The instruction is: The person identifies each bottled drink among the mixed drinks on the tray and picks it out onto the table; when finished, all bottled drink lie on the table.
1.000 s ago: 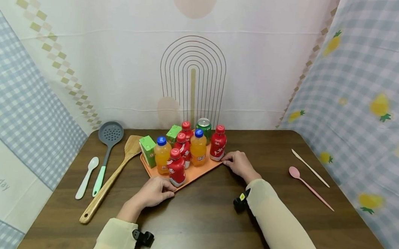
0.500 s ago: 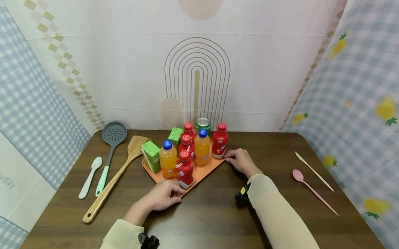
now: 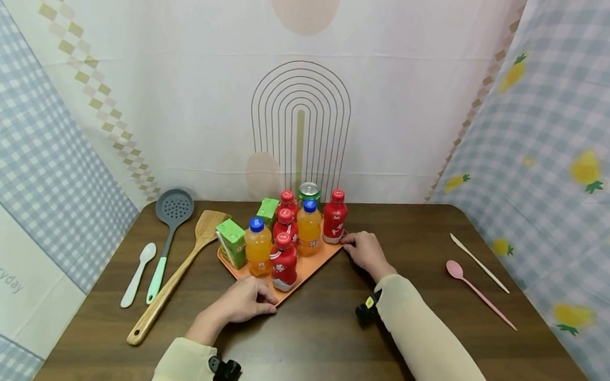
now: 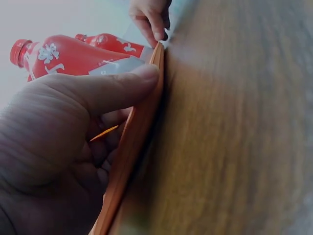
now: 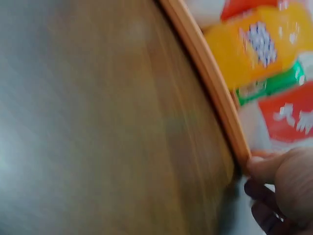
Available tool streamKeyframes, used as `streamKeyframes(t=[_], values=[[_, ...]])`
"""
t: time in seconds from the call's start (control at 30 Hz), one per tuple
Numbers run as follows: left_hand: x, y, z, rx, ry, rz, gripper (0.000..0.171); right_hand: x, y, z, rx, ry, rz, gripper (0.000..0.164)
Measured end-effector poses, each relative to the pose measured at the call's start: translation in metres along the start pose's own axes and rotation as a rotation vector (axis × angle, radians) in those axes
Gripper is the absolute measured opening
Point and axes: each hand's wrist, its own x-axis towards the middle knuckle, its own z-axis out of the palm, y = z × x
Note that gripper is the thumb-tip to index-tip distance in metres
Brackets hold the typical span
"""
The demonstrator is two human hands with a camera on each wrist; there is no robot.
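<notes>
An orange tray [image 3: 308,266] stands at an angle on the table. On it are several red bottles [image 3: 284,264], two blue-capped orange drink bottles [image 3: 258,250], two green drink cartons [image 3: 232,243] and a green can [image 3: 310,192], partly hidden at the back. My left hand [image 3: 242,300] grips the tray's near corner; in the left wrist view its thumb [image 4: 117,90] lies on the rim and the fingers are partly hidden behind. With my right hand [image 3: 366,253] I pinch the right corner, where the right wrist view shows fingertips [image 5: 261,166] at the rim.
Left of the tray lie a wooden spatula [image 3: 176,276], a grey skimmer [image 3: 174,208] with a mint handle, and a white spoon [image 3: 139,274]. A pink spoon [image 3: 478,293] and a thin pale stick [image 3: 479,262] lie to the right. Cloth hangs behind the table [image 3: 327,353].
The tray has turned slightly: its near corner came a little toward me and its right corner went a little away. Both hands moved with it. The last half second shows hardly any motion.
</notes>
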Motion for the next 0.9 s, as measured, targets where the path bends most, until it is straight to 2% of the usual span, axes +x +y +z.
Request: streamKeyframes(t=[0.1,0.27,0.33,0.47,0.53,0.63,0.9], values=[[0.0,-0.001,0.002,-0.007,0.015,0.009,0.005,-0.012,-0.013,0.002,0.041,0.07,0.032,0.015],[0.001,-0.002,0.002,0.0,0.03,0.011,0.005,-0.034,-0.048,0.0,0.201,0.14,0.037,0.019],[0.001,-0.002,0.003,0.008,0.035,0.01,0.005,-0.041,-0.066,-0.002,0.279,0.145,-0.001,0.021],[0.001,-0.001,0.003,0.023,0.045,0.014,0.006,-0.052,-0.1,-0.005,0.411,0.159,-0.138,0.026],[0.001,0.0,0.003,0.027,0.049,0.016,0.006,-0.055,-0.113,-0.004,0.437,0.168,-0.21,0.029],[0.0,0.001,0.003,0.023,0.053,0.014,0.005,-0.057,-0.128,0.0,0.449,0.177,-0.269,0.036],[0.0,-0.001,0.005,-0.006,0.048,0.008,0.004,-0.06,-0.145,0.022,0.475,0.186,-0.229,0.047]])
